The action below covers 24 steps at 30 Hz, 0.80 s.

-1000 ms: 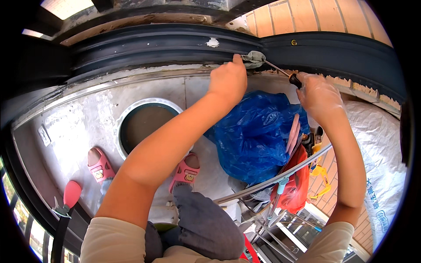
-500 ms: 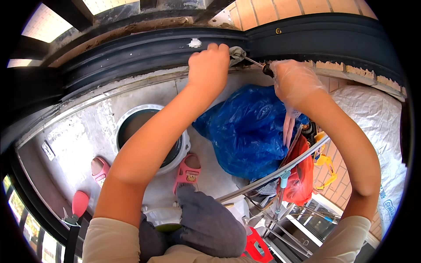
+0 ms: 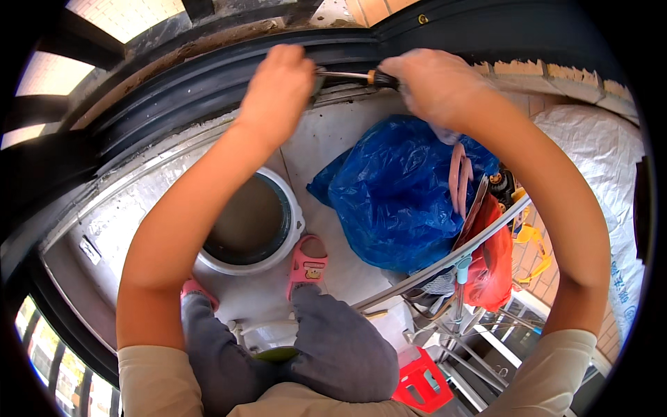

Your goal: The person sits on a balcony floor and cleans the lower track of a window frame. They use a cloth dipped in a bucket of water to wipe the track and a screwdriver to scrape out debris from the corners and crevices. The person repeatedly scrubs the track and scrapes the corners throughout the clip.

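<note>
My right hand (image 3: 441, 87), in a thin clear plastic glove, is closed around the black handle of a screwdriver (image 3: 347, 74). Its metal shaft points left toward my left hand (image 3: 281, 90). That hand is bare and closed, and a bit of grey-green cloth (image 3: 317, 86) shows at its edge by the shaft's end. The tip itself is hidden there. Both hands are over the ledge along the black window frame (image 3: 333, 47), and the tool lies nearly level between them.
A white-rimmed basin (image 3: 240, 268) of murky water stands below my left forearm. Right of it lies a blue plastic bag (image 3: 396, 201), then a red bag (image 3: 490, 281), a metal rack (image 3: 458, 313) and a white woven sack (image 3: 590, 160). A red plastic stool (image 3: 424, 382) is near my knee.
Both hands have moved left along the frame, and the left hand has gone further. The screwdriver shaft now lies nearly level, with more of it showing. Less of the cloth shows.
</note>
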Tool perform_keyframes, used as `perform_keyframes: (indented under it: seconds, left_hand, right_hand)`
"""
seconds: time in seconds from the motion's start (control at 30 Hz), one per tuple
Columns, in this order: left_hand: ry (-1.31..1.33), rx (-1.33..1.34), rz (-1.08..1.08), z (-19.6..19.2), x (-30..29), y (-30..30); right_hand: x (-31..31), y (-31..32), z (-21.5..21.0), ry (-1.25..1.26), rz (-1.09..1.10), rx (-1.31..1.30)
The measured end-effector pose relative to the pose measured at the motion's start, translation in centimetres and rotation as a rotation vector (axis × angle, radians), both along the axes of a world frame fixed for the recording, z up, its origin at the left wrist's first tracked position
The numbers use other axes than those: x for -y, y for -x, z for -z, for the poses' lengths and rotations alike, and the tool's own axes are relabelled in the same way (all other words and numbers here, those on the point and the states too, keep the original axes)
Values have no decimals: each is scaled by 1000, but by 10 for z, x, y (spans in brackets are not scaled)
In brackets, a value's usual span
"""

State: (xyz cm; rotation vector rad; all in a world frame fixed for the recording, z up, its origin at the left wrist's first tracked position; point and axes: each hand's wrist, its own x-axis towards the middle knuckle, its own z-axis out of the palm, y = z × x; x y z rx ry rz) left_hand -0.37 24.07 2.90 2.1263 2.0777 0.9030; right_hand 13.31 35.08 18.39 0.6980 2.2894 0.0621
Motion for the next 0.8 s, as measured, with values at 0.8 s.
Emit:
perform_keyframes:
  seconds: [0.8]
  left_hand:
    - [0, 145, -272, -9, 80, 44]
  right_hand:
    - [23, 42, -12, -104, -58, -64]
